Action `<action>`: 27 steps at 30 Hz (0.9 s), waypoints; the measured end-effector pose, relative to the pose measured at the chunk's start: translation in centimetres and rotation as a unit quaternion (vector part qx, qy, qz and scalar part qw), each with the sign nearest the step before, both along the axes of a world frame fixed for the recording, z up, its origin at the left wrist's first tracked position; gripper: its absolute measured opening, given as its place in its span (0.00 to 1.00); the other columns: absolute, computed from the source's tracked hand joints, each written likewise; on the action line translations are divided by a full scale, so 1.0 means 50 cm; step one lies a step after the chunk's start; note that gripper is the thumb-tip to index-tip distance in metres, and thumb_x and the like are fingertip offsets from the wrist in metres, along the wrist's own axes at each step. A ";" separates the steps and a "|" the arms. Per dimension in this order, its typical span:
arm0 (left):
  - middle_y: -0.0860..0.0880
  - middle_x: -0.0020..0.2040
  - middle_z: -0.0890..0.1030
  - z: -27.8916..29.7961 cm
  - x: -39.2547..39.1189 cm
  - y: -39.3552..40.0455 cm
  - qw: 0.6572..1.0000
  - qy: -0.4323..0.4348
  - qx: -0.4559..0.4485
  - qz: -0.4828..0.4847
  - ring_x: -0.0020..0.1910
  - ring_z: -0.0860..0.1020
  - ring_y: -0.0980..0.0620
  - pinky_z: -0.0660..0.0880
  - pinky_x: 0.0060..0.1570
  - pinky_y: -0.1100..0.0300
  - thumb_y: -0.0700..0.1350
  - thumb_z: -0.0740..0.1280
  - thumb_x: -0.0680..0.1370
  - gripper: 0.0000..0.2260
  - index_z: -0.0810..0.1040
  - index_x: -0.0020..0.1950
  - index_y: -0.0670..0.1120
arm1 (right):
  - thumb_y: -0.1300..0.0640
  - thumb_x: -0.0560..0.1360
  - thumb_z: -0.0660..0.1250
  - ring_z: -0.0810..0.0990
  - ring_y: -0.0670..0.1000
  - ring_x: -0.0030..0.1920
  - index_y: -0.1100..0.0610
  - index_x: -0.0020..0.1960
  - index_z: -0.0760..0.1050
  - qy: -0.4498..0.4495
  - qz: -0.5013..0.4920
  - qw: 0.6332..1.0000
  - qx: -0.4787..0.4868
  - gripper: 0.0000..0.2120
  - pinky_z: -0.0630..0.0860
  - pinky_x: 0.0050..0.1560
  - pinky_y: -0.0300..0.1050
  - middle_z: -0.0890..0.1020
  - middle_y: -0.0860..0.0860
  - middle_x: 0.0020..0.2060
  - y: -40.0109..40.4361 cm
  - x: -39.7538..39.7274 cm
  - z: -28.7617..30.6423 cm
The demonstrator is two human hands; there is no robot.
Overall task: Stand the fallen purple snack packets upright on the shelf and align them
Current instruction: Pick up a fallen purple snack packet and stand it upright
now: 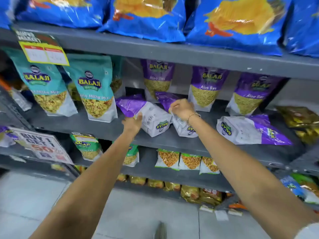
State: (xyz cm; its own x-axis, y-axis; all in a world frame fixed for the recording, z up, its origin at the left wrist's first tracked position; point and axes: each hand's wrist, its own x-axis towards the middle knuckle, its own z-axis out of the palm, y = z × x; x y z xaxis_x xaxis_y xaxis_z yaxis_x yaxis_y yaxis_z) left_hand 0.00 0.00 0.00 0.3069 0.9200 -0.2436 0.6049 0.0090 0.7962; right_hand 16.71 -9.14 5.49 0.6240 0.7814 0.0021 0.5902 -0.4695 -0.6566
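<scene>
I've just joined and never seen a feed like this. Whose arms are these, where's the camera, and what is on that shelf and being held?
One picture, from a camera on a person's head, looking forward and down. No machine: two bare arms. On the grey shelf, three purple packets stand at the back and three lie fallen in front. The left hand grips the left fallen packet. The right hand pinches the middle fallen packet. The right fallen packet lies untouched. Teal packets stand at left.
</scene>
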 end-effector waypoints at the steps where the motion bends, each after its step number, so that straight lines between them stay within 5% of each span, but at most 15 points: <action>1: 0.31 0.65 0.71 -0.018 0.009 0.018 0.999 -0.019 -0.025 0.022 0.65 0.70 0.36 0.63 0.69 0.48 0.63 0.55 0.76 0.36 0.67 0.66 0.31 | 0.66 0.67 0.60 0.81 0.59 0.48 0.64 0.33 0.80 0.004 0.000 1.000 -0.003 0.10 0.76 0.46 0.48 0.81 0.66 0.39 0.020 0.009 -0.006; 4: 0.33 0.63 0.74 -0.062 0.026 0.064 0.995 -0.045 -0.074 0.056 0.60 0.74 0.34 0.72 0.63 0.42 0.76 0.51 0.62 0.51 0.68 0.66 0.34 | 0.65 0.69 0.60 0.79 0.62 0.43 0.61 0.32 0.80 -0.010 0.012 0.999 -0.042 0.12 0.76 0.51 0.46 0.82 0.61 0.33 0.060 0.020 -0.015; 7: 0.43 0.57 0.72 -0.032 0.030 0.047 0.985 -0.081 -0.137 0.073 0.51 0.76 0.41 0.78 0.55 0.46 0.69 0.55 0.73 0.38 0.66 0.68 0.37 | 0.65 0.71 0.59 0.71 0.56 0.38 0.56 0.25 0.69 -0.053 0.046 0.995 -0.064 0.17 0.68 0.38 0.43 0.73 0.53 0.26 0.089 0.023 -0.024; 10: 0.42 0.61 0.72 -0.024 0.044 0.049 0.980 -0.056 -0.173 0.076 0.44 0.75 0.44 0.80 0.53 0.47 0.66 0.56 0.76 0.34 0.67 0.68 0.39 | 0.59 0.75 0.60 0.77 0.58 0.43 0.59 0.29 0.73 -0.052 0.072 0.991 -0.096 0.16 0.72 0.44 0.46 0.79 0.64 0.37 0.128 0.027 -0.033; 13: 0.42 0.68 0.71 -0.032 0.057 0.060 0.971 -0.083 -0.208 0.089 0.49 0.76 0.43 0.80 0.52 0.48 0.65 0.61 0.74 0.33 0.66 0.69 0.41 | 0.54 0.79 0.56 0.78 0.61 0.57 0.66 0.50 0.77 -0.035 0.084 0.982 -0.166 0.17 0.73 0.54 0.47 0.79 0.66 0.56 0.158 0.025 -0.041; 17: 0.43 0.65 0.75 -0.031 0.065 0.076 0.952 -0.121 -0.267 0.089 0.59 0.77 0.42 0.79 0.52 0.48 0.61 0.70 0.70 0.32 0.69 0.66 0.43 | 0.53 0.82 0.46 0.72 0.62 0.66 0.70 0.68 0.63 0.003 0.091 0.969 -0.231 0.24 0.70 0.59 0.46 0.68 0.67 0.68 0.187 0.008 -0.040; 20: 0.43 0.61 0.79 -0.021 0.065 0.081 0.945 -0.161 -0.273 0.076 0.53 0.79 0.44 0.79 0.50 0.48 0.53 0.71 0.73 0.23 0.72 0.63 0.43 | 0.50 0.82 0.44 0.69 0.62 0.68 0.69 0.71 0.57 0.024 0.090 0.963 -0.254 0.26 0.69 0.62 0.47 0.64 0.66 0.71 0.196 0.006 -0.042; 24: 0.43 0.60 0.80 -0.016 0.060 0.084 0.944 -0.192 -0.263 0.047 0.53 0.80 0.43 0.78 0.48 0.47 0.46 0.70 0.75 0.17 0.74 0.62 0.43 | 0.47 0.81 0.45 0.77 0.59 0.58 0.67 0.67 0.66 0.075 0.082 0.961 -0.253 0.27 0.73 0.55 0.45 0.74 0.62 0.62 0.193 0.012 -0.043; 27: 0.44 0.58 0.81 -0.022 0.047 0.084 0.955 -0.200 -0.217 0.039 0.52 0.81 0.45 0.80 0.42 0.50 0.45 0.71 0.74 0.20 0.72 0.63 0.42 | 0.43 0.80 0.49 0.79 0.55 0.52 0.63 0.66 0.68 0.227 0.086 0.946 -0.215 0.28 0.77 0.55 0.48 0.76 0.56 0.59 0.186 0.027 -0.051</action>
